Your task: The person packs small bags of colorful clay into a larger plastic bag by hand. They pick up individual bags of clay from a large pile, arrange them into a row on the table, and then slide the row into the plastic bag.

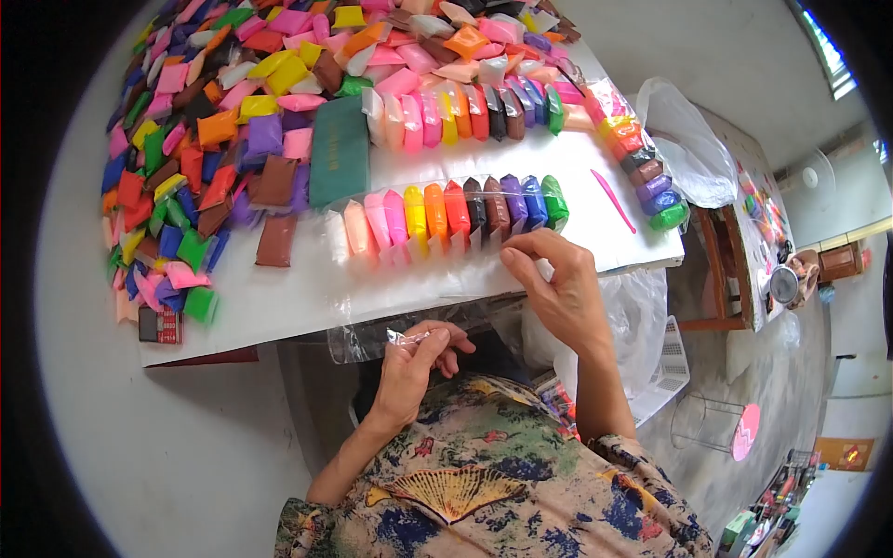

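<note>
A clear plastic bag (349,325) lies at the table's front edge, its loose end hanging over toward my body. Inside it stands a row of small coloured packets (434,219), from white and pinks through yellow, orange, red, black and brown to blue and green. My left hand (412,370), below the edge, pinches a crinkled, shiny bit of the bag's film. Over the table's edge, my right hand (563,288) has its fingers curled together on the bag's near side, fingertips right by the brown and purple packets.
A big heap of loose coloured packets (265,135) covers the table's left and back. Beside it lies a dark green booklet (339,153). Another packed row (465,116) sits behind, and one more (642,163) at the right edge, near a pink plastic tool (614,202).
</note>
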A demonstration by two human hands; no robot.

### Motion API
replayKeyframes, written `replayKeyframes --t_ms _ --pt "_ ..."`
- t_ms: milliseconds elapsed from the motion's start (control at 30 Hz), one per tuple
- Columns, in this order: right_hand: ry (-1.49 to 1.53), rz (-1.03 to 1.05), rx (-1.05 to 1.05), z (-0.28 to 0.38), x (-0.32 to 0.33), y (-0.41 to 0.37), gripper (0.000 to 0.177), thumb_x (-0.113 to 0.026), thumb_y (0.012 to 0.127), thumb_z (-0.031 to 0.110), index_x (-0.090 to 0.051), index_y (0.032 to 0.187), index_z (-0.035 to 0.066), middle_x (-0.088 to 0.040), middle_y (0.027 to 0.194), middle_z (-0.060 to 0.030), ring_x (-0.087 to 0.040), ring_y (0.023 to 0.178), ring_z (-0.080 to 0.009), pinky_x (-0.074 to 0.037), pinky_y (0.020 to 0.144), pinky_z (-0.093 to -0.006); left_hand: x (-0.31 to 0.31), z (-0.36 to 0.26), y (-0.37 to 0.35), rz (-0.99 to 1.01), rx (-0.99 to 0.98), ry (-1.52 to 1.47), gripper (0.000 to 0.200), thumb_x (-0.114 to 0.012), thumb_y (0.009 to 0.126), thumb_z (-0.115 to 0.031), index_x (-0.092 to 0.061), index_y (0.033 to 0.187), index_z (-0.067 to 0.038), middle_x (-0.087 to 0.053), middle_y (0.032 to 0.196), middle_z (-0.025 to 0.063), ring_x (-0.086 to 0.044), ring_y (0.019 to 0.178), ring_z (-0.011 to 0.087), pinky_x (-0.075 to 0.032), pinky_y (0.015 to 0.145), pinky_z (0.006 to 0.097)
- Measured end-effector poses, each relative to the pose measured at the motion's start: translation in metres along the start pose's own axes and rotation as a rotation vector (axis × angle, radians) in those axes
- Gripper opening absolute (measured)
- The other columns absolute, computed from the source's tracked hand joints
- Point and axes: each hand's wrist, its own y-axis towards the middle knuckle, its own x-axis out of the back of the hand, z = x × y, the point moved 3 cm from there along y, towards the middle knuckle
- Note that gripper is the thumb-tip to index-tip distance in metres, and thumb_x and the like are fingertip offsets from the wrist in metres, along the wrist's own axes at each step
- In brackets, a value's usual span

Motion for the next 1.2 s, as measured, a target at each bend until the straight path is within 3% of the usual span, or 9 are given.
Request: replayKeyframes --t_ms 67,167,500,600,700,767,833,1033,1200 --pt "0.030 0.006 -0.008 -0.005 0.000 0.000 0.016 -0.066 0.090 0.010 -0.068 0.094 -0.006 -0.068 0.080 -0.0105 -0.062 0.072 -0.0164 -0.049 0.067 -0.0305 0.000 -0.001 -0.001 0.004 -0.004 0.024 0.029 -0.051 0.102 -0.024 -0.066 0.105 0.001 -0.071 0.095 0.0115 -0.058 0.072 0.0082 -0.048 0.065 0.0236" --pt "0.042 -0.004 0.002 -0.007 -0.002 0.005 0.016 -0.068 0.088 0.013 -0.070 0.092 -0.003 -0.067 0.081 -0.0156 -0.064 0.070 -0.0274 -0.049 0.065 -0.0348 0.001 -0.002 -0.003 0.010 0.003 0.030 0.030 -0.051 0.102 -0.025 -0.066 0.104 0.001 -0.071 0.094 0.0116 -0.057 0.071 0.0082 -0.048 0.064 0.0237" --pt "-0.145 -0.187 0.241 0.005 0.042 -0.002 0.009 -0.070 0.084 -0.001 -0.068 0.092 -0.003 -0.069 0.083 -0.0120 -0.067 0.072 -0.0198 -0.052 0.067 -0.0299 0.014 -0.012 -0.023 0.063 0.122 0.187 0.029 -0.050 0.102 -0.022 -0.067 0.107 0.001 -0.071 0.094 0.0087 -0.060 0.073 0.0088 -0.049 0.065 0.0238" --pt "-0.205 -0.227 0.311 0.002 0.053 0.010 0.021 -0.073 0.079 -0.003 -0.068 0.099 -0.001 -0.069 0.088 -0.0112 -0.067 0.075 -0.0202 -0.053 0.070 -0.0304 0.003 -0.047 -0.054 0.107 0.226 0.765 0.021 -0.058 0.096 -0.013 -0.067 0.109 0.001 -0.071 0.093 0.0091 -0.062 0.075 0.0114 -0.049 0.066 0.0255" --pt "-0.263 -0.175 0.359 0.008 0.054 0.026 0.033 -0.077 0.076 0.001 -0.068 0.108 0.002 -0.070 0.099 -0.0093 -0.067 0.092 -0.0213 -0.053 0.081 -0.0335 -0.006 -0.100 -0.072 0.115 -0.295 0.940 0.025 -0.068 0.085 -0.006 -0.069 0.109 -0.001 -0.071 0.093 0.0105 -0.065 0.077 0.0197 -0.051 0.070 0.0310" --pt "-0.293 -0.136 0.453 0.017 0.048 0.039 0.035 -0.078 0.074 0.003 -0.068 0.107 0.002 -0.069 0.101 -0.0105 -0.065 0.096 -0.0265 -0.052 0.084 -0.0373 -0.010 -0.137 -0.061 -0.070 -0.711 1.187 0.034 -0.074 0.079 -0.008 -0.065 0.111 0.002 -0.067 0.097 0.0151 -0.063 0.090 0.0351 -0.051 0.079 0.0423" --pt "-0.309 -0.029 0.496 0.017 0.039 0.046 0.043 -0.081 0.070 0.010 -0.067 0.110 0.004 -0.066 0.113 -0.0092 -0.059 0.109 -0.0283 -0.047 0.094 -0.0402 -0.011 -0.155 -0.029 -0.218 -0.966 1.395 0.050 -0.075 0.077 -0.011 -0.059 0.123 0.000 -0.062 0.116 0.0186 -0.058 0.109 0.0359 -0.045 0.094 0.0456" --pt "-0.349 0.156 0.519 0.014 0.019 0.056 0.052 -0.084 0.065 0.018 -0.066 0.113 0.005 -0.063 0.118 -0.0085 -0.055 0.113 -0.0288 -0.042 0.099 -0.0408 -0.013 -0.126 0.039 -0.165 -0.901 1.569 0.072 -0.078 0.073 -0.018 -0.050 0.137 0.000 -0.052 0.135 0.0182 -0.048 0.124 0.0350 -0.035 0.109 0.0461" --pt "-0.322 0.165 0.471 0.005 0.014 0.054 0.042 -0.083 0.066 0.013 -0.069 0.105 0.005 -0.065 0.109 -0.0078 -0.057 0.107 -0.0287 -0.045 0.095 -0.0408 -0.009 -0.122 0.044 -0.263 -0.936 1.488 0.042 -0.073 0.076 -0.010 -0.061 0.115 0.000 -0.058 0.121 0.0151 -0.053 0.114 0.0338 -0.041 0.099 0.0445"
